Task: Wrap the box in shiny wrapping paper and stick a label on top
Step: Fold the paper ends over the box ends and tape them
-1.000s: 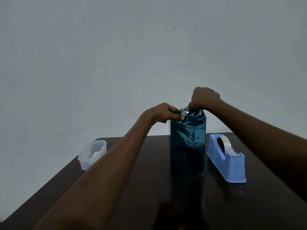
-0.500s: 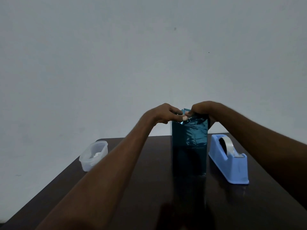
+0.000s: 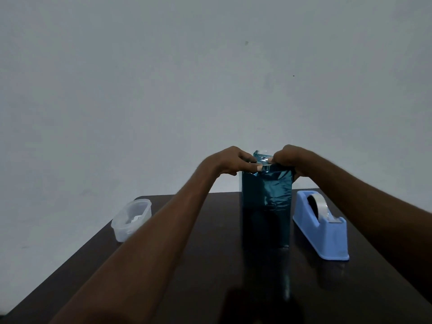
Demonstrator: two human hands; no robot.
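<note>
The box [image 3: 266,206] stands upright on the table [image 3: 210,265], long axis vertical, directly beneath both sets of fingers, the left hand [image 3: 230,161] and right hand [image 3: 288,157] equally near, each pinching the wrapping paper [image 3: 263,159] bunched at its top.

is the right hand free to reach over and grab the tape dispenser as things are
Probably yes for the path, not for the hand. The tape dispenser stands just right of the wrapped box with nothing between, but the right hand pinches the paper folds on top and would have to let go first.
</note>
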